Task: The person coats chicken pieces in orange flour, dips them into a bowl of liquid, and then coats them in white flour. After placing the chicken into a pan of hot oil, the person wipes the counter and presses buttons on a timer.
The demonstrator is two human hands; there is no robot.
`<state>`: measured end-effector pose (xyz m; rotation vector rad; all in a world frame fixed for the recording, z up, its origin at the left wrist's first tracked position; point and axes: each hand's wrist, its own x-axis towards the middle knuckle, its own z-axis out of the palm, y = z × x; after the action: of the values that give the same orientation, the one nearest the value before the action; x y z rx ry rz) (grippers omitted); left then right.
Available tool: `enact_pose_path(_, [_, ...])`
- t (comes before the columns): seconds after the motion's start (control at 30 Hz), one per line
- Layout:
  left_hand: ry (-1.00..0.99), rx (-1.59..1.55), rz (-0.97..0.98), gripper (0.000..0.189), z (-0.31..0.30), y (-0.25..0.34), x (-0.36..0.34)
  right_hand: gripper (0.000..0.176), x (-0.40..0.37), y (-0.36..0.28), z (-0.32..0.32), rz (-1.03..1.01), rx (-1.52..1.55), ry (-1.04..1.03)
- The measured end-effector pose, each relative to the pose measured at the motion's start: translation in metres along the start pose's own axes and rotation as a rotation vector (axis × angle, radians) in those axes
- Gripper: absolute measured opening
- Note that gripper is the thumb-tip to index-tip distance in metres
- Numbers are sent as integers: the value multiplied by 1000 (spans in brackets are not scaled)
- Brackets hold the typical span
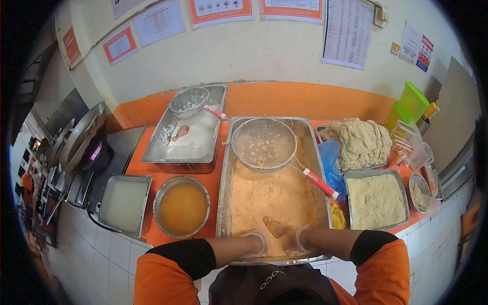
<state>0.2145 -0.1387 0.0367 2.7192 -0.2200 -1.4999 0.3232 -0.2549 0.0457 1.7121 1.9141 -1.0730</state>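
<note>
Brown, powder-dusted meat piece (275, 227) sits between my gloved left hand (257, 245) and gloved right hand (302, 241), near the deep steel tray's (223, 208) near rim, at the bench's (214, 203) front edge. Finger opening, grip: cannot tell, buried. Risk: brisk scooping spills pale-orange powder (262, 195) there.

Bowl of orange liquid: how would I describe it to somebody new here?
On the orange counter, find the large metal tray of pale orange powder. Left of it stands a round metal bowl. Unlike the rectangular pan of cloudy whitish liquid farther left, it is round and holds orange liquid.
</note>
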Motion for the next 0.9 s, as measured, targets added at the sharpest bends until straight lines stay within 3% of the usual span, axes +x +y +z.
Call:
enact_pose_path(0.07, [504, -301, 211, 20, 2, -10, 1, 32, 0, -1, -13, 48, 14, 58])
enact_pose_path(0.1, [509, -299, 212, 20, 11, -21, 26, 33, -4, -3, -23, 89, 23, 94])
enact_pose_path(0.17, [688, 145, -46, 19, 38, -44, 90, 34, -11, -10, -41, 166, 39, 168])
enact_pose_path(0.2, [688, 141, -46, 19, 17, -38, 61, 35, -12, -14, -48, 187, 31, 204])
enact_pose_path(0.27, [440, -348, -178, 27, -48, -14, -26, 38, -1, -17, -47, 83, -31, 275])
enact_pose_path(0.3, [417, -59, -111, 35, -18, -21, 37, 42, 9, -20, -32, -17, -23, 334])
enact_pose_path(0.33, [422, -55, -111, 35, -2, -15, 48, 42, 35, -18, -4, -12, -26, 336])
enact_pose_path(0.37, [805, -5, -242, 34, 8, -11, 55, 43, 72, -11, 29, 272, 16, 513])
enact_pose_path(0.43, [1193, 52, -372, 33, -4, -13, 48, 44, 59, -15, 8, 397, 99, 437])
enact_pose_path(0.5, [497, -496, -190, 28, -43, -22, 14, 45, 12, -24, -42, 389, 141, 298])
enact_pose_path(0.63, [409, -644, -315, 26, -68, -31, -11, 50, -2, -10, -54, 302, 21, 391])
enact_pose_path(0.7, [423, -420, -459, 31, -82, -32, -43, 52, -19, -10, -85, 248, 5, 402])
enact_pose_path(0.73, [421, -424, -457, 31, -79, -40, -33, 54, -28, -8, -103, 262, -14, 309])
enact_pose_path(0.8, [573, -385, -684, 39, -69, -67, 7, 57, -30, 3, -119, 276, -29, 211])
enact_pose_path(0.83, [572, -386, -682, 39, -62, -76, 19, 53, -23, 15, -122, 392, 51, 165])
enact_pose_path(0.87, [487, -225, -546, 42, -54, -83, 29, 49, -12, 29, -122, 510, 131, 121])
enact_pose_path(0.9, [444, -141, -481, 43, -54, -84, 32, 49, 12, 43, -109, 513, 130, 127])
